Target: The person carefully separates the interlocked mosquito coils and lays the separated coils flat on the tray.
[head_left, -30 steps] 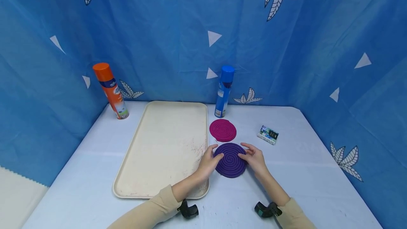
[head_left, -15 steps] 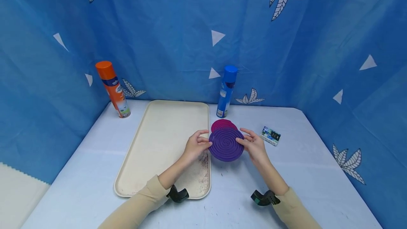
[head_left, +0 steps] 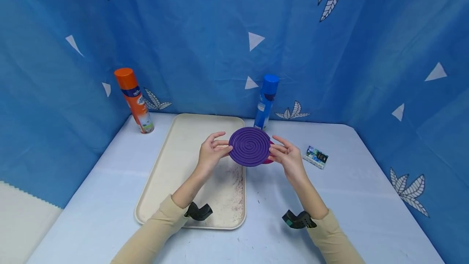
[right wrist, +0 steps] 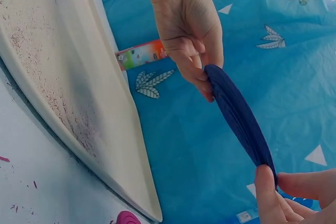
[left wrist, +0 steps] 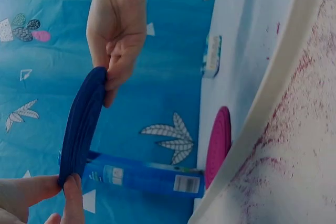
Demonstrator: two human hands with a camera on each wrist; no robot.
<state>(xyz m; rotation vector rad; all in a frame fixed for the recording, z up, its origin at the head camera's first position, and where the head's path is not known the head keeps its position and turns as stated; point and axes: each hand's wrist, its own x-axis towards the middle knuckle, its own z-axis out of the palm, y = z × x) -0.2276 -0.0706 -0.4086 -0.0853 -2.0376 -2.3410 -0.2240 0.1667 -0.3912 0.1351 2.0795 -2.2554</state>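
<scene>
A round purple spiral coaster [head_left: 250,146] is held up off the table, over the right edge of the cream tray [head_left: 165,190]. My left hand [head_left: 211,153] pinches its left rim between thumb and fingers. On the opposite rim my right hand [head_left: 288,158] pinches it the same way. Both wrist views show the coaster [left wrist: 84,124] nearly edge-on, with a hand at each end. Behind it lies a magenta spiral coaster [left wrist: 218,148], mostly hidden in the head view, flat on the table beside the tray.
An orange spray can [head_left: 134,101] stands at the back left, past the tray's corner. A blue spray can [head_left: 266,101] stands behind the coasters. To the right lies a small patterned box [head_left: 316,157]. Blue printed curtains [head_left: 205,52] enclose the white table [head_left: 351,199].
Both hands have lifted the purple coaster from the table and carried it up and leftward, from in front of the magenta coaster to the tray's right edge. The head view has shifted slightly.
</scene>
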